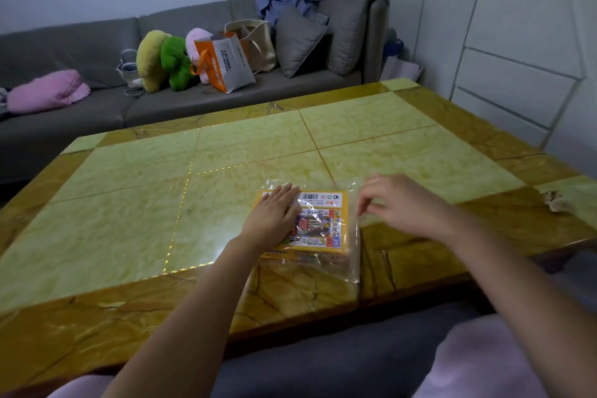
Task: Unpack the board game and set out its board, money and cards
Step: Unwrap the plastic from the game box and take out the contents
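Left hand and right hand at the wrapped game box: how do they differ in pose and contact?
The left hand lies flat with straight fingers on top of the game box; the right hand has curled fingers pinching the plastic wrap. The left hand sits over the game box; the right hand is beside its right edge. Both are bare and work the same package.

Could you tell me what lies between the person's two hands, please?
Head view: the game box, in clear plastic wrap, lies between the left hand and right hand.
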